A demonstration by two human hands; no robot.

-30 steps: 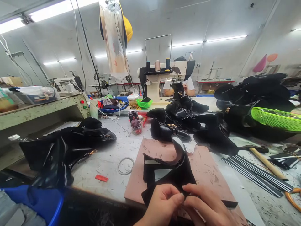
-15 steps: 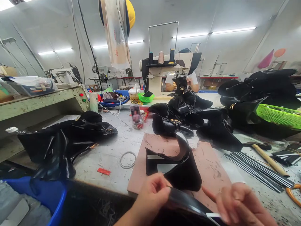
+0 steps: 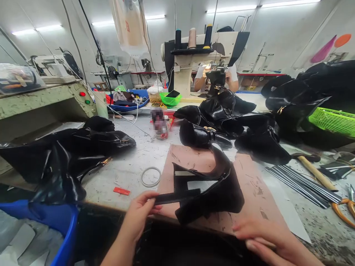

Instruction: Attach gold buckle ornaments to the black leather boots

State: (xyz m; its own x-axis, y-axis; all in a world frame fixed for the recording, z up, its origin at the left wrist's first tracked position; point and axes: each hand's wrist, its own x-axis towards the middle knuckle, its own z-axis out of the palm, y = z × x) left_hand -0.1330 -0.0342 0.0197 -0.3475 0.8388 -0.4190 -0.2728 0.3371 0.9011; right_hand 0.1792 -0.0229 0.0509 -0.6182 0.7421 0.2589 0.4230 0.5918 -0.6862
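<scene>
My left hand (image 3: 142,207), at the front edge of the bench, is closed in a pinch on the end of a black strip (image 3: 174,197). The strip's other end reaches over a black leather boot piece (image 3: 222,197), which curves upward and lies on a pink board (image 3: 185,153). My right hand (image 3: 266,238) is at the lower right, fingers curled together and somewhat blurred. What it holds, if anything, I cannot make out. Below and between both hands is a large dark piece (image 3: 188,244), its outline unclear.
Black boot uppers (image 3: 216,111) are piled at the back, with more leather (image 3: 63,159) at left. At right are striped strips (image 3: 299,184), a hammer (image 3: 316,171) and orange-handled scissors (image 3: 342,210). A blue bin (image 3: 69,229) stands lower left. Behind a sewing machine (image 3: 183,81) a person works.
My left hand has moved left and up, bringing the black strip over the boot piece. My right hand has shifted slightly left and lower. The camera view has tilted down.
</scene>
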